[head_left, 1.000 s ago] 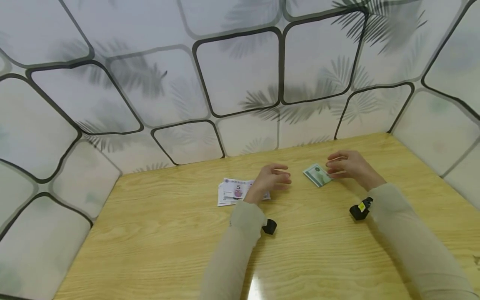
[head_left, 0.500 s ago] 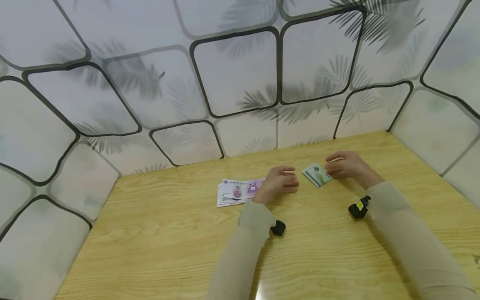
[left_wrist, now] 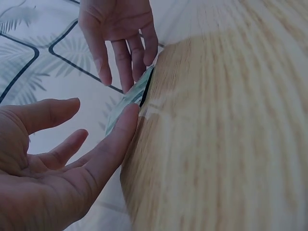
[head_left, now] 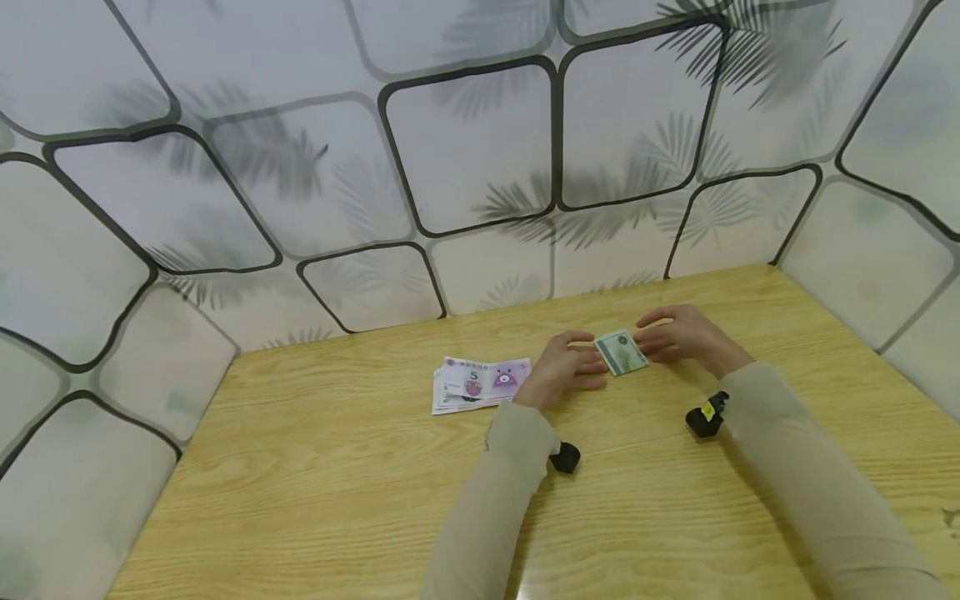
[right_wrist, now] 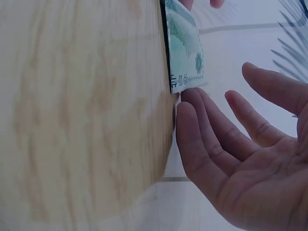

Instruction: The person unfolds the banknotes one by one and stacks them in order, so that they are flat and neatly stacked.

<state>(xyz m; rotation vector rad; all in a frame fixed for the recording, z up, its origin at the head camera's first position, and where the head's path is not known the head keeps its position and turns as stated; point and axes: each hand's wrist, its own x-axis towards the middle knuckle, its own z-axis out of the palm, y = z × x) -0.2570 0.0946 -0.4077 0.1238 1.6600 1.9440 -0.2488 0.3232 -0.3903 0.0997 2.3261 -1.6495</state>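
Observation:
A small stack of green banknotes (head_left: pixel 622 352) lies flat on the wooden table between the two hands. At its left edge is my left hand (head_left: pixel 562 367), fingers extended and thumb raised apart. My right hand (head_left: pixel 684 337) meets the opposite edge with its fingertips, the thumb likewise lifted away. In the right wrist view the fingertips (right_wrist: pixel 188 107) sit right at the short end of the green notes (right_wrist: pixel 186 48). The left wrist view has a left finger (left_wrist: pixel 127 118) against the near side of the notes, low over the tabletop.
A loose pile of purple play banknotes (head_left: pixel 480 383), the top one marked 5 with a cartoon animal, lies left of my left hand. Patterned fabric walls (head_left: pixel 480 150) bound the wooden table (head_left: pixel 315 483) at the back and sides. A black camera is worn on each wrist.
My left hand has moved right, off the purple pile, to the green notes. My right hand has shifted slightly left, and the green notes have slid left with it.

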